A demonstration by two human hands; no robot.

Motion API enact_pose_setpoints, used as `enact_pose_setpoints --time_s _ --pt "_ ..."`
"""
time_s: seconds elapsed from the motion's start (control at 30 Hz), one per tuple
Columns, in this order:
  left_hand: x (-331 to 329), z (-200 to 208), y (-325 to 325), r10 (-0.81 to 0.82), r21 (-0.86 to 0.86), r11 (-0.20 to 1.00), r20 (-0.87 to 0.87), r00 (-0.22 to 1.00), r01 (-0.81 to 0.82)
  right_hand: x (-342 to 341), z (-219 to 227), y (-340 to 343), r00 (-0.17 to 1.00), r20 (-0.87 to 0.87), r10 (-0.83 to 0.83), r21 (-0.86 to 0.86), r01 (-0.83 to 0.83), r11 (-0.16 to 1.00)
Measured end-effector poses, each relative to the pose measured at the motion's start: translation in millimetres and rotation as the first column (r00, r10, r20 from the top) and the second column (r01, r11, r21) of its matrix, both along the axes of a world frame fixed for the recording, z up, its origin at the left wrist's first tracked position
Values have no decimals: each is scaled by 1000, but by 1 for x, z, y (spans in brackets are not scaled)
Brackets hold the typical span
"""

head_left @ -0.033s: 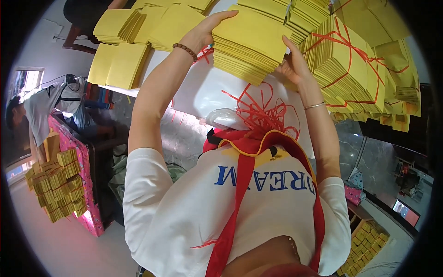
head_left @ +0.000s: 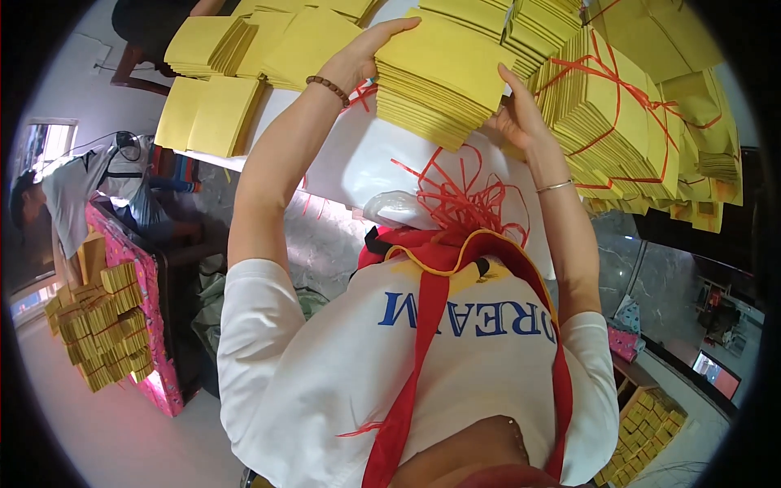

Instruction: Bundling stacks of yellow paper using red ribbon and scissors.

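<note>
A thick stack of yellow paper envelopes [head_left: 443,69] is between my two hands at the far side of the white table [head_left: 333,138]. My left hand [head_left: 368,53] grips its left side, thumb along the top edge. On the right side, my right hand [head_left: 519,118] presses with the thumb up; its other fingers are partly hidden by the stack. Loose red ties [head_left: 472,195] lie bunched near my waist, over a red apron [head_left: 435,252]. Just right of my right hand stands a big bundle of the same envelopes [head_left: 618,114], bound with red string.
More loose envelope stacks [head_left: 207,114] lie on the table at the left. Further bound bundles [head_left: 102,325] are piled beside a pink patterned panel [head_left: 134,301], and others [head_left: 647,431] at the lower right. A person [head_left: 154,24] is partly visible at the upper left.
</note>
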State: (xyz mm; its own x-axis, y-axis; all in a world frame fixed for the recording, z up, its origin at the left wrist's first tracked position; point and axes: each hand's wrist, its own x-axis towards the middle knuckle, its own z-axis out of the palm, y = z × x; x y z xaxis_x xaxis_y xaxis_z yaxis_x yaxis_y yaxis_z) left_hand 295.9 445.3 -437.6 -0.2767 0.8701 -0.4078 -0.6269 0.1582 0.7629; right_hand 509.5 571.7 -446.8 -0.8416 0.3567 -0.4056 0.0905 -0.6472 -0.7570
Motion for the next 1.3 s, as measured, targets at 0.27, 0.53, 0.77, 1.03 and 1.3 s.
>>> enact_pose_setpoints --time_s 0.27,0.53,0.77,1.03,1.3 --pt "1 -11 9 -38 -71 997 -5 999 38 -1 -20 4 996 61 -57 9 57 998" --pt "1 -15 -3 -94 -75 993 -91 991 87 -5 -26 -7 997 60 -58 117 51 992" --pt "-6 -21 -7 -156 -143 980 -105 982 141 -8 -28 -4 958 276 -80 283 -2 959" --pt "-10 -24 -2 -156 -171 975 -55 986 145 -19 -24 -11 893 -140 -427 964 222 148" --pt "13 -14 0 218 143 972 -845 488 -186 -16 -1 -2 911 412 4 910 -412 -46"
